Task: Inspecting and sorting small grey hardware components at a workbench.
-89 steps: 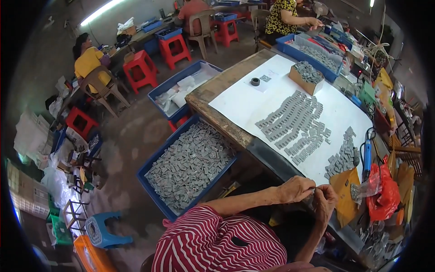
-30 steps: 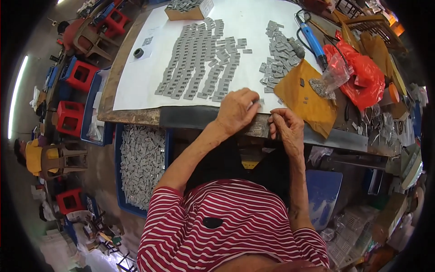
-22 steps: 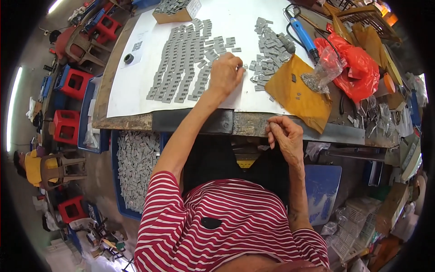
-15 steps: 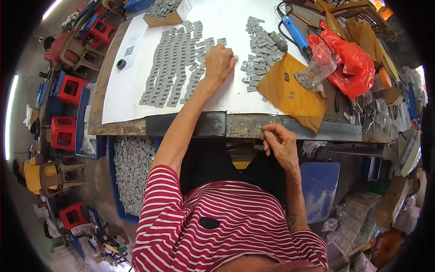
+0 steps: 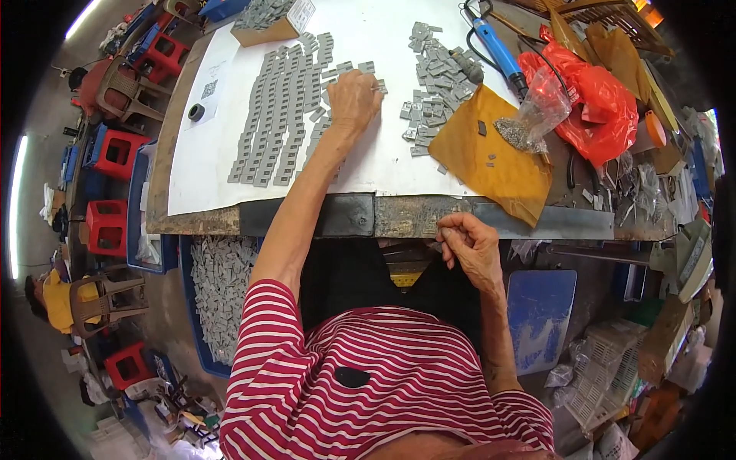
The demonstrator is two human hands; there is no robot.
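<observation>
My left hand (image 5: 354, 100) reaches over the white sheet (image 5: 207, 184), back of the hand up, fingers curled. A small grey piece shows at its fingertips, partly hidden. To its left lie flat grey slotted pieces (image 5: 264, 115) in several long overlapping rows. A few more grey pieces (image 5: 366, 67) lie just beyond the fingers. On the right is a loose heap of similar pieces (image 5: 441, 73). My right hand (image 5: 471, 249) hovers by the table's front edge, fingers bent and thumb pressed in; whatever it holds is too small to make out.
Amber sheet (image 5: 491, 146) with small metal bits (image 5: 517, 134), blue electric screwdriver (image 5: 498, 50) and red plastic bag (image 5: 594, 100) crowd the right. A carton of grey pieces (image 5: 272, 23) stands far left, near a black ring (image 5: 196, 113). Below the table sits a blue bin (image 5: 188, 307).
My left hand has moved left and slightly away from me, toward the rows, with the small piece at its fingertips. My right hand has stayed nearly still. The view has shifted slightly.
</observation>
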